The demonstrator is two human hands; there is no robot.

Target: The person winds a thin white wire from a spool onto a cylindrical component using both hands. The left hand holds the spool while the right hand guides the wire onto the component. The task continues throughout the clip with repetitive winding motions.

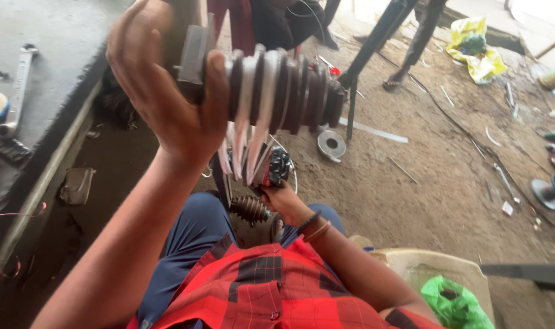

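Item: dark ribbed insulator (283, 91), upper centre of frame, long axis running left to right; we held its left end in our left hand (167, 97), fingers wrapped tight, while our right hand (283, 201), directly below at centre, gripped a smaller ribbed part (250, 209).

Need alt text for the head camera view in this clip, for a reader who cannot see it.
A person's left hand holds up the end of a dark ribbed rubber boot, while the right hand grips a small black part below it. The person wears a red checked shirt; tools and scraps lie on the dirt floor.
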